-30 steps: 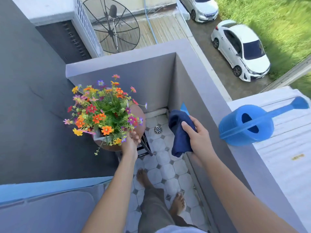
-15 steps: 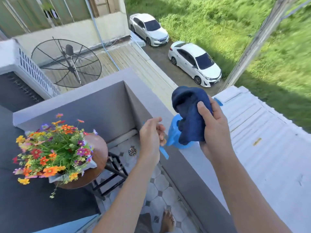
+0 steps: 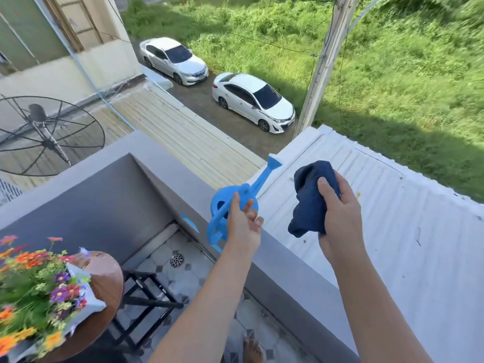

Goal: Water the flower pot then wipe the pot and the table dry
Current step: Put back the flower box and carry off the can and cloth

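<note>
A blue plastic watering can (image 3: 247,191) rests on top of the grey balcony wall (image 3: 288,281), spout pointing up and away. My left hand (image 3: 242,226) is at its handle, thumb raised against the handle strap, fingers loosely curled and apart, not closed around it. To the right, my right hand (image 3: 337,216) grips a bunched dark blue cloth (image 3: 311,200) above the wall. At lower left, a white flower pot (image 3: 87,303) full of colourful flowers (image 3: 39,286) stands on a small round brown table (image 3: 107,281) with black legs.
Tiled balcony floor with a round drain (image 3: 176,260) lies below, and my bare foot (image 3: 252,352) shows at the bottom edge. Beyond the wall is a white corrugated roof (image 3: 392,244). A black satellite dish (image 3: 47,134) stands at far left. Two white cars are parked below.
My view swung right and up, away from the pot. My left hand left the flower pot and reached the watering can's handle. My right hand carried the cloth to the right of the can.
</note>
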A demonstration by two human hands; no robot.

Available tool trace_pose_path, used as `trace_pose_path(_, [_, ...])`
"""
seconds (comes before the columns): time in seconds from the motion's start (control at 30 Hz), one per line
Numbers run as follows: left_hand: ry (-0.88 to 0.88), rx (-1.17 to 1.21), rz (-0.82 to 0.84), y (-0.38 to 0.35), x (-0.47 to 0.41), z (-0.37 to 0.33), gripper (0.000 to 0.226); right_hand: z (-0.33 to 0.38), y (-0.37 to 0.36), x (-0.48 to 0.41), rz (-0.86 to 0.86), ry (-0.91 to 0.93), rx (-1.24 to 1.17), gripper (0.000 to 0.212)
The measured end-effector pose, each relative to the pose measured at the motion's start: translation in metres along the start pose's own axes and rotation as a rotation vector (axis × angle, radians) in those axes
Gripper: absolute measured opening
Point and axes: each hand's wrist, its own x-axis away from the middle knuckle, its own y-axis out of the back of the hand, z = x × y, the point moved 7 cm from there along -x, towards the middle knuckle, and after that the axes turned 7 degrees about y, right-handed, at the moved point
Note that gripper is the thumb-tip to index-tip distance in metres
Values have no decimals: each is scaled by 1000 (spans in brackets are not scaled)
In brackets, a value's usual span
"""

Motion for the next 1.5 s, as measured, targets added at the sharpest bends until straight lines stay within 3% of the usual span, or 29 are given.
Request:
trace_pose_path(0.1, [-23,17,-14,-1,-6,-5,42,-4,0,0,-11,-7,2,29])
trace_pose_path(0.37, [-131,13,-86,22,4,-46,25,2,-42,5,105,20,51,26])
trace_pose_path(0.7, [-168,-181,-358,163,14,-143,26,-62,-162,39,326,-119,97,26])
trace_pose_path(0.87, [-129,-197,-477,235,-18,-187,28,-138,-220,56,417,-183,234,26])
trace_pose_path(1.03, [-82,-236,-484,290,-84,-198,28,-229,-263,56,549,-192,370,29])
trace_pose_path(1.17, [-101,-412,-454,307,-144,-183,29,-308,-272,48,592,-220,436,30])
trace_pose_path(1.5, [-141,-520,-647,433,-359,-170,39,-553,-253,-12,614,-225,574,32])
